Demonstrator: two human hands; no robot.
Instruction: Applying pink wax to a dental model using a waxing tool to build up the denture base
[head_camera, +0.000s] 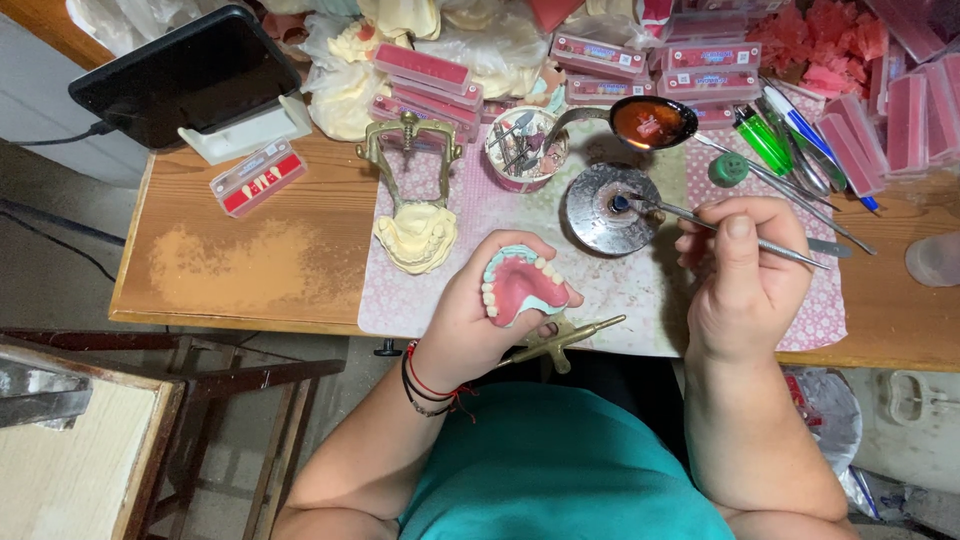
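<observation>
Two forearms rise from the bottom of the frame, and we see them bend inward over the patterned mat (640, 300). At centre, our left hand (480, 310), wrist ringed with red and black bands, curls palm-up with fingers clamped around a pink denture model (520, 285), its row of teeth facing us. Right of centre, our right hand (745, 270) pinches a thin metal instrument (740, 232) between thumb and fingers, tip touching the round metal burner (605, 208). Just beyond, a spoon (655, 122) holds melted wax. Left of the burner, a brass articulator (412, 195) carries a cream cast; pink boxes (700, 65) crowd the top.
</observation>
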